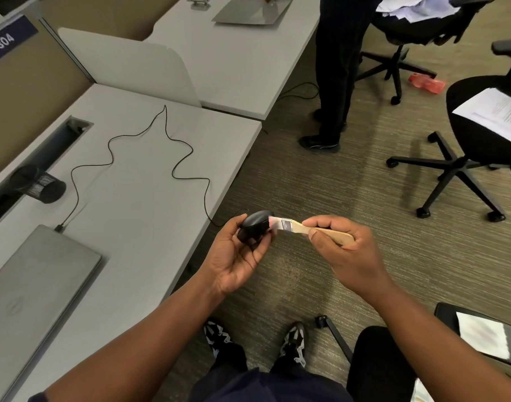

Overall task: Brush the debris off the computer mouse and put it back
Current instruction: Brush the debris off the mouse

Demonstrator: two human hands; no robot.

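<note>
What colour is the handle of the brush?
The brush handle is light tan wood, held in the right hand. The head view shows it best.

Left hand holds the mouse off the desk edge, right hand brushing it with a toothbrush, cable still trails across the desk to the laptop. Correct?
One error: the tool is not a toothbrush. The head view shows the right hand holding a flat wooden-handled paintbrush, bristles against the mouse. The rest stands: left hand holds the mouse off the desk edge, and the cable trails to the laptop.

one mouse, one brush, two hands, two closed laptops, one near left, one far, one mesh cup, two office chairs at right.
</note>
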